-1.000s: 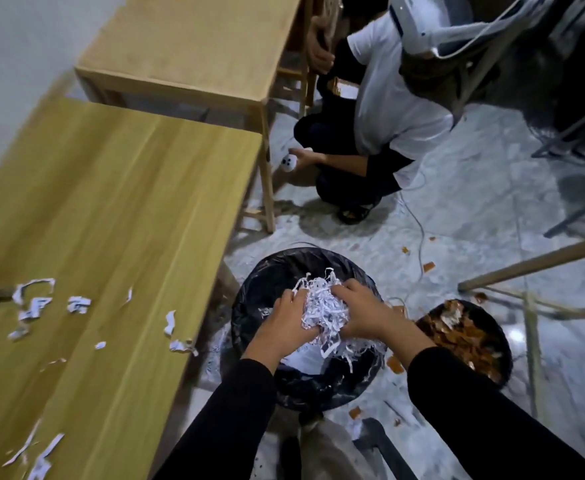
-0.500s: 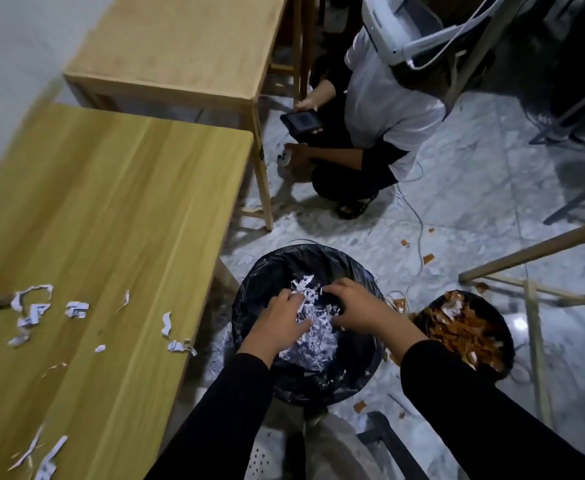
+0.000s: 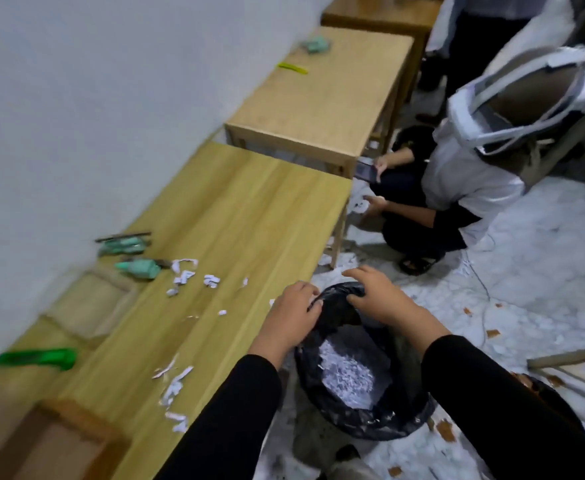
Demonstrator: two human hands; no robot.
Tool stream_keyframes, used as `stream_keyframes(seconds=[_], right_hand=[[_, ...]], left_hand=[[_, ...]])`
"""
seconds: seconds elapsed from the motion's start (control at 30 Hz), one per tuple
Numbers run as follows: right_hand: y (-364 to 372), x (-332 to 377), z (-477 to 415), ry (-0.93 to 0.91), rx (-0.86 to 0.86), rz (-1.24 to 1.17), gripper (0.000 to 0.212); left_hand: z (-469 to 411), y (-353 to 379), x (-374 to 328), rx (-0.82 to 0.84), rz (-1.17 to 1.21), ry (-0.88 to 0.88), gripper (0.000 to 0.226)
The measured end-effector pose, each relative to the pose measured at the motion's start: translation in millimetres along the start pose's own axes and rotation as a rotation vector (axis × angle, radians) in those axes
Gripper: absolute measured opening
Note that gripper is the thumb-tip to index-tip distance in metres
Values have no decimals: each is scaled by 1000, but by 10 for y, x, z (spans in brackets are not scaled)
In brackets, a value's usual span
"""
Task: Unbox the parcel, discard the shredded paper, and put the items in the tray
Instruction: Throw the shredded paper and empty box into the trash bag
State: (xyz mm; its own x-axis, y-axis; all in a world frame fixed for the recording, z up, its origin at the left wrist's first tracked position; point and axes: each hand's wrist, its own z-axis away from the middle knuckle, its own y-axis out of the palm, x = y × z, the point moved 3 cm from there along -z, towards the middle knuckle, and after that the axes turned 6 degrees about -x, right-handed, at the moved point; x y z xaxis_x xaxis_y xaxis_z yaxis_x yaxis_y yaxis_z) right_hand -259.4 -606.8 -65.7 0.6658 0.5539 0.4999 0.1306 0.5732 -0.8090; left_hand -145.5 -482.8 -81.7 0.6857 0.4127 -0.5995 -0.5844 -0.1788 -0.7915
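Left hand: bare left hand [image 3: 293,315] in a black sleeve, at centre frame, fingers curled down over the far rim of the black plastic bin liner [image 3: 339,299]; it seems to pinch the film, though the fingertips are hidden behind the fold.
Right hand: bare right hand [image 3: 376,294] just right of it, fingers hooked over the same rim, holding nothing else that shows.
Shredded paper: white shredded paper [image 3: 348,370] lies heaped in the bottom of the round black-lined waste bin [image 3: 370,424], lower centre, on the marble floor.
Leftovers: loose white paper scraps [image 3: 183,275] lie scattered on the pale wooden table [image 3: 249,209], centre left and lower left; more flecks dot the floor beside the bin.
Parcel and tray: brown cardboard flaps [image 3: 76,306] show blurred at the left edge; I cannot tell which is the parcel, and no tray can be made out.
Risk, liner: tugging the rim could pull the thin film off the bin, letting the shreds slide out or the bag tear.
Risk, bin: a light bin on smooth stone may tip or skate if pulled sideways.
Risk, scraps: table scraps are likely to be missed, or swept to the floor by a sleeve.
Risk, bystander: a crouching person in a white shirt [image 3: 457,188], upper right, is near; a toppled bin would spill that way.
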Motion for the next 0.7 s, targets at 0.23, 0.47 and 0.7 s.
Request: stream_keyframes(seconds=[0.23, 0.47, 0.7], right_hand=[[586, 1152, 31, -242, -42, -69, 63], [1351, 1308, 149, -245, -114, 214, 105], [1632, 1315, -80, -319, -117, 317, 112]], left_hand=[[1041, -783, 900, -508, -64, -281, 36], [2047, -362, 1504, -521, -154, -617, 77], [2003, -164, 1636, -447, -322, -727, 71]])
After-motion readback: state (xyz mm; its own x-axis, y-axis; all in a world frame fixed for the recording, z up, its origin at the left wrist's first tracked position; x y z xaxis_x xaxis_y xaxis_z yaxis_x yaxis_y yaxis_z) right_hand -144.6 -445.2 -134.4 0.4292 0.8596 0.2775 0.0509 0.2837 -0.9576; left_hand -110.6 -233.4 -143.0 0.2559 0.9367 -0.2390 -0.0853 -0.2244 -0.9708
